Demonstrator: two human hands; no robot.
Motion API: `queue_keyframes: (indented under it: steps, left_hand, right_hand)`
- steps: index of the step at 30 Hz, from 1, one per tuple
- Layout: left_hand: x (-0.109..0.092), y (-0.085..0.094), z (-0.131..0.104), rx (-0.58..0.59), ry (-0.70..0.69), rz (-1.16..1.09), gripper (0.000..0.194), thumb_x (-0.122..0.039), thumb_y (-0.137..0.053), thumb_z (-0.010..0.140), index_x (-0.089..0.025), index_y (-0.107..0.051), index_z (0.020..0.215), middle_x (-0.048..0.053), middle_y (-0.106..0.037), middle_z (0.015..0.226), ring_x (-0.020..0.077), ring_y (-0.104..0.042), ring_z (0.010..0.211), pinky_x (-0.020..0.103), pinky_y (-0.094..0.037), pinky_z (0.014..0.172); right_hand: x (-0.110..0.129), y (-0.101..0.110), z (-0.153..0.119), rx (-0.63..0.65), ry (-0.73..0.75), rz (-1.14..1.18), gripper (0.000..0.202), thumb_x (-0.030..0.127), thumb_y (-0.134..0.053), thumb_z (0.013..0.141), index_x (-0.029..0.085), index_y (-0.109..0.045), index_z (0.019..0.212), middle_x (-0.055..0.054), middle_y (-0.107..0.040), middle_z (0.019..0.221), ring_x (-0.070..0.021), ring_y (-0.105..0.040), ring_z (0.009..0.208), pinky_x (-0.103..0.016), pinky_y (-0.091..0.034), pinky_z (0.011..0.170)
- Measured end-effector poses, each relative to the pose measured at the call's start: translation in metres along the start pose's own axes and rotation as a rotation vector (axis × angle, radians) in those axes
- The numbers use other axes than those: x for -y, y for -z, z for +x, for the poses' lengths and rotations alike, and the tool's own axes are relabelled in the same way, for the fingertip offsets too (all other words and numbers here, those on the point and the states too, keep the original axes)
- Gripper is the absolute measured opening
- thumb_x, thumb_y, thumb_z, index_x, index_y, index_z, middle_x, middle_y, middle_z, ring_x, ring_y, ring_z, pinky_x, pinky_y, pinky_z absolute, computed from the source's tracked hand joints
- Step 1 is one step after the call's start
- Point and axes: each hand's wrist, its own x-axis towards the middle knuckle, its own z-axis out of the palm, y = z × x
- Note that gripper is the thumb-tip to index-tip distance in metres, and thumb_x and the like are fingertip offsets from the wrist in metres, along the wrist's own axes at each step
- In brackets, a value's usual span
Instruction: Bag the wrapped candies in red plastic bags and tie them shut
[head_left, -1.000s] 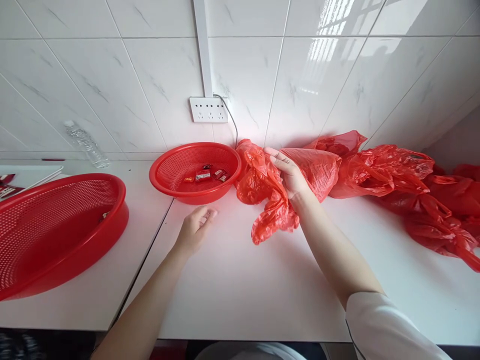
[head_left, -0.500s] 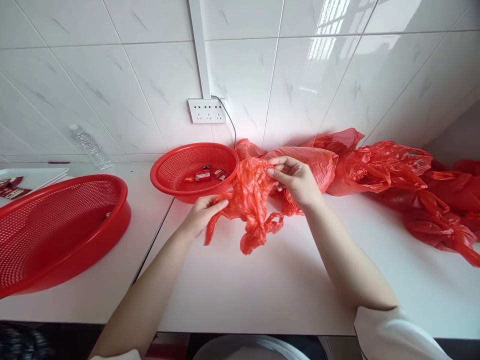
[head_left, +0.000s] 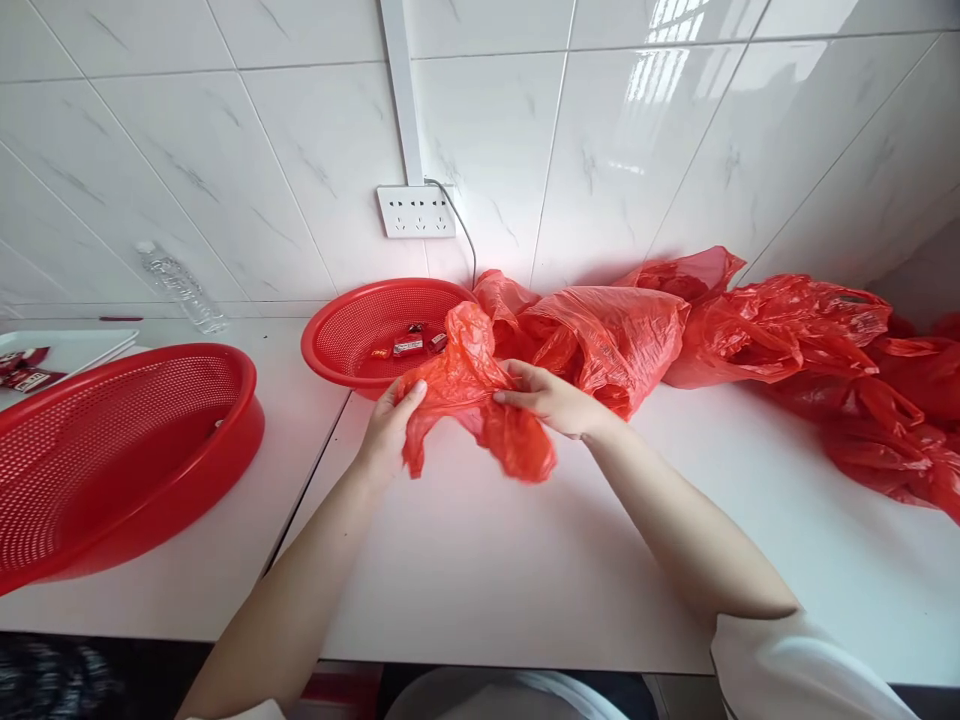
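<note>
A crumpled red plastic bag [head_left: 472, 385] hangs between my two hands above the white table [head_left: 480, 570]. My left hand [head_left: 390, 425] pinches its left side, thumb on top. My right hand [head_left: 544, 395] grips the bag's right part between thumb and fingers; some of those fingers are hidden behind the plastic. Just behind the held bag stands a round red plastic basket [head_left: 337, 350] with several small wrapped packets [head_left: 409, 345] in it. To the right of the basket lies a filled red plastic bag [head_left: 615, 335], leaning toward the wall.
A larger red basket [head_left: 135, 540] stands at the left. Behind it are a white tray [head_left: 82, 345] with dark red packets and a clear plastic bottle [head_left: 184, 285]. More red bags [head_left: 892, 400] are heaped at the right. A power socket [head_left: 416, 212] is on the tiled wall.
My right hand has moved down and left, nearer my left hand. The held bag is now bunched lower, with its loose end swung to the right. The view has shifted slightly.
</note>
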Motion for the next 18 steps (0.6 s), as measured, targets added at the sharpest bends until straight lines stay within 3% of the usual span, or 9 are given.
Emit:
queue_keyframes:
  steps: [2,4,6,9,11,13,14,16,18]
  left_hand:
    - [-0.012,0.005,0.001,-0.054,-0.005,0.054,0.038,-0.042,-0.076,0.077,-0.019,-0.071,0.107,0.006,-0.074,0.109,0.0214,-0.07,0.098,0.031,-0.054,0.086]
    - [-0.027,0.014,0.002,-0.121,0.034,0.119,0.041,-0.045,-0.078,0.075,-0.018,-0.072,0.105,0.008,-0.075,0.104,0.0236,-0.071,0.093,0.032,-0.056,0.08]
    - [-0.042,0.026,0.003,-0.162,0.124,0.209,0.044,-0.049,-0.078,0.073,-0.016,-0.073,0.102,0.009,-0.076,0.097,0.0247,-0.072,0.086,0.032,-0.057,0.073]
    - [-0.061,0.04,0.001,-0.106,0.317,0.362,0.045,-0.05,-0.078,0.072,-0.016,-0.074,0.101,0.01,-0.076,0.091,0.025,-0.072,0.079,0.031,-0.056,0.065]
    - [-0.067,0.042,-0.003,-0.033,0.357,0.379,0.042,-0.049,-0.076,0.075,-0.017,-0.074,0.102,0.01,-0.075,0.091,0.024,-0.071,0.08,0.03,-0.056,0.067]
    - [-0.066,0.037,-0.007,0.014,0.303,0.298,0.039,-0.05,-0.07,0.08,-0.019,-0.074,0.104,0.009,-0.075,0.094,0.0227,-0.071,0.084,0.029,-0.056,0.071]
    - [-0.064,0.034,-0.008,0.037,0.27,0.251,0.039,-0.05,-0.068,0.082,-0.019,-0.073,0.105,0.008,-0.075,0.095,0.022,-0.07,0.085,0.029,-0.055,0.073]
    - [-0.055,0.026,-0.008,0.079,0.236,0.195,0.036,-0.047,-0.068,0.082,-0.019,-0.072,0.104,0.008,-0.074,0.096,0.021,-0.069,0.085,0.03,-0.055,0.076]
    - [-0.046,0.02,-0.007,0.111,0.228,0.194,0.033,-0.044,-0.071,0.081,-0.018,-0.072,0.101,0.007,-0.073,0.095,0.0195,-0.067,0.084,0.029,-0.053,0.077]
  right_hand:
    - [0.01,0.016,-0.005,-0.02,-0.083,0.061,0.036,0.039,-0.069,0.083,0.02,-0.059,0.113,-0.006,-0.07,0.108,-0.0191,-0.068,0.096,-0.033,-0.055,0.085]
    - [0.021,0.037,-0.013,-0.079,-0.162,-0.019,0.037,0.043,-0.072,0.08,0.019,-0.062,0.106,-0.006,-0.07,0.099,-0.019,-0.068,0.085,-0.032,-0.056,0.075]
    - [0.028,0.057,-0.021,-0.124,-0.202,-0.201,0.037,0.047,-0.071,0.079,0.019,-0.064,0.102,-0.004,-0.069,0.088,-0.0161,-0.065,0.074,-0.028,-0.052,0.065]
    - [0.03,0.076,-0.026,-0.235,-0.277,-0.628,0.03,0.044,-0.068,0.081,0.02,-0.067,0.099,0.0,-0.064,0.075,-0.014,-0.057,0.063,-0.025,-0.042,0.055]
    - [0.029,0.075,-0.027,-0.45,-0.284,-0.947,0.02,0.035,-0.066,0.082,0.02,-0.067,0.096,-0.003,-0.065,0.08,-0.0168,-0.057,0.069,-0.027,-0.039,0.057]
    - [0.032,0.061,-0.027,-0.64,-0.155,-1.123,0.011,0.027,-0.062,0.085,0.019,-0.065,0.09,-0.005,-0.067,0.089,-0.0181,-0.058,0.076,-0.028,-0.039,0.062]
    - [0.036,0.049,-0.028,-0.649,-0.049,-1.127,0.009,0.027,-0.059,0.088,0.018,-0.064,0.087,-0.005,-0.067,0.088,-0.0171,-0.057,0.075,-0.028,-0.039,0.063]
    - [0.044,0.019,-0.034,-0.435,0.161,-1.003,0.02,0.03,-0.053,0.094,0.018,-0.061,0.079,-0.002,-0.065,0.078,-0.0133,-0.054,0.067,-0.026,-0.04,0.062]
    - [0.048,-0.016,-0.041,-0.074,0.282,-0.84,0.028,0.032,-0.049,0.098,0.018,-0.06,0.077,0.0,-0.062,0.071,-0.011,-0.052,0.062,-0.023,-0.041,0.062]
